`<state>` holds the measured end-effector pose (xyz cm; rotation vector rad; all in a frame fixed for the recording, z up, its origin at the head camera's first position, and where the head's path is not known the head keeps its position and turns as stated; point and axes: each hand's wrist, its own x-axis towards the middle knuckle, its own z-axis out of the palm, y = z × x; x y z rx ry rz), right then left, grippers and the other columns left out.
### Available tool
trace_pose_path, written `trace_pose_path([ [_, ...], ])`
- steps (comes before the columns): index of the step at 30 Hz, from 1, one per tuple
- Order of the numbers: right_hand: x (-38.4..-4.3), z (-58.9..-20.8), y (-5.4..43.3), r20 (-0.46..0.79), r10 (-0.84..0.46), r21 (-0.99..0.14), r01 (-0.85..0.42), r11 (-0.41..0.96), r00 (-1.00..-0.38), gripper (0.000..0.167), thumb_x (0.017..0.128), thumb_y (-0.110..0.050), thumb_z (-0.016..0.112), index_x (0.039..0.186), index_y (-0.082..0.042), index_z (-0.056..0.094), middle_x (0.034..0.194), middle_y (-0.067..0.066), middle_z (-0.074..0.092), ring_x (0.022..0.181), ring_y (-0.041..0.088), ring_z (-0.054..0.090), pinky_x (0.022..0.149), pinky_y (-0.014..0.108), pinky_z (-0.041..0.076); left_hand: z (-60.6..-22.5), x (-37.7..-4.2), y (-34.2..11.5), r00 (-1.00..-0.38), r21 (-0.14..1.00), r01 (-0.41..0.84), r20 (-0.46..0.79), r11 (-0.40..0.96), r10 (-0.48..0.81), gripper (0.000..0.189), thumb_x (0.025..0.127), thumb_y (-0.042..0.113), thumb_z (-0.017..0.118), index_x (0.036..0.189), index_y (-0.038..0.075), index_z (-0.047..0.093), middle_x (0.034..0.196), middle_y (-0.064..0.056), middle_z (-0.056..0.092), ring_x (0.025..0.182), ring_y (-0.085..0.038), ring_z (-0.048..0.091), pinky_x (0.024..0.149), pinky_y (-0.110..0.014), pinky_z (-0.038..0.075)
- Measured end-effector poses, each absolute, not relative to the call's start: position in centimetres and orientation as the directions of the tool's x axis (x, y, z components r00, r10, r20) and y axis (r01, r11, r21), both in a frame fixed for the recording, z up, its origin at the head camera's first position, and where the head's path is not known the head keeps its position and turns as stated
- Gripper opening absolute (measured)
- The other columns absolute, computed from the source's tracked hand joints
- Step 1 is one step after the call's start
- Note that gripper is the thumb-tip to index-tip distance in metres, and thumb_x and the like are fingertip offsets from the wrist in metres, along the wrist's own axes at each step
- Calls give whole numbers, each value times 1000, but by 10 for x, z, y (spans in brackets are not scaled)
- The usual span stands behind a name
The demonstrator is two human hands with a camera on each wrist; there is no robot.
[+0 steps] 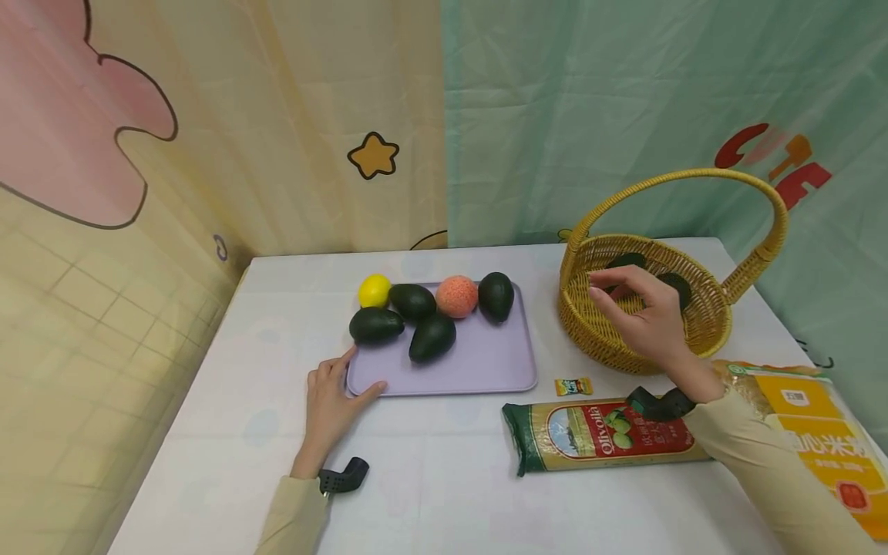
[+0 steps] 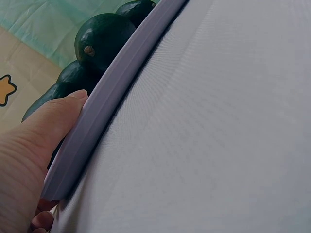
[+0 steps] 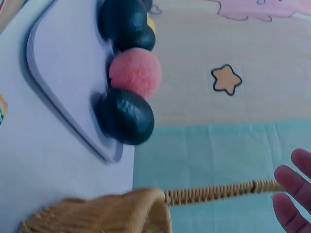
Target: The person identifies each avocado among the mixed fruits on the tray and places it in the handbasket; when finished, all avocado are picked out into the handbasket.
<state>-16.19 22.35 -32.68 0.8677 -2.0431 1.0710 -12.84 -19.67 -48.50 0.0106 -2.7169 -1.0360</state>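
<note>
Our left sleeve [image 1: 293, 512], our left hand [image 1: 327, 402] holding the lilac tray [image 1: 486, 358] by its near corner between thumb and fingers, four avocados [image 1: 432, 338] and a pink fruit [image 1: 457, 296] on it, our right hand [image 1: 650, 314] above the wicker basket [image 1: 590, 330], thumb and fingers parted.

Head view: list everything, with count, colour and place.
Table: 1, white, centre
Backdrop: count unclear, beige and green, behind
Tray: 1, lavender, on table
Basket: 1, golden, far right
Lemon: 1, yellow, tray's far left corner
Peach: 1, pinkish, tray's far side
Avocados: 4, dark green, on tray; 2 more visible in basket
Small packet: 1, yellow, near tray
Olivoila packet: 1, red and green, front right
Bag: 1, yellow, right edge
Wrist cameras: 2, black, worn
Sleeves: 2, beige, arms
Left hand: 1, gripping tray corner
Right hand: 1, over basket
</note>
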Motion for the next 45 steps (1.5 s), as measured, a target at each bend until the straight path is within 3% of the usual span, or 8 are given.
trace_pose_path([
  [2,-164,-328,216,772,-274,-425,-787,446,-573,18,82,4,68,97,13,66,88,23,64,80,17,59,69,21,44,-485,-128,-197,-972,656,78,216,751,-88,84,71,44,81,139,8,48,118,-17,48,99,-32,36,78,-39,28],
  [5,-167,-329,203,736,-300,-451,-771,451,-606,28,72,16,69,100,12,65,91,22,65,80,27,60,68,25,46,-486,-129,-197,-971,654,81,222,752,-89,84,71,44,81,139,8,48,118,-17,48,98,-32,36,78,-39,28],
  [9,-177,-340,190,709,-306,-495,-758,425,-635,34,70,19,70,103,10,64,95,21,65,80,32,61,65,32,48,-486,-129,-197,-971,653,79,222,753,-91,84,71,44,82,139,8,48,118,-17,48,99,-32,36,78,-39,28],
  [18,-212,-379,171,618,-334,-588,-701,404,-711,37,79,0,74,115,-2,64,108,12,63,92,27,62,68,36,49,-485,-129,-196,-973,649,70,212,758,-92,84,71,46,81,139,9,48,119,-17,48,100,-32,36,80,-40,28],
  [28,-234,-388,156,276,-345,-755,-424,500,-897,57,89,-34,67,136,-8,48,132,14,47,112,35,49,85,52,42,-486,-129,-197,-970,653,85,227,752,-87,84,71,47,80,139,8,48,118,-16,48,99,-31,35,78,-39,28],
  [37,-250,-399,151,106,-291,-788,-258,559,-951,66,88,-39,66,141,-7,43,140,16,40,123,36,40,95,50,36,-486,-128,-197,-972,660,77,218,747,-93,83,72,48,79,139,9,49,118,-15,48,99,-31,35,78,-39,29],
  [45,-259,-411,146,35,-242,-805,-171,568,-970,78,82,-38,74,144,-10,37,141,19,36,123,36,39,96,50,35,-483,-127,-196,-972,660,76,216,747,-92,82,72,46,79,139,9,48,118,-16,48,100,-31,35,79,-39,29],
])
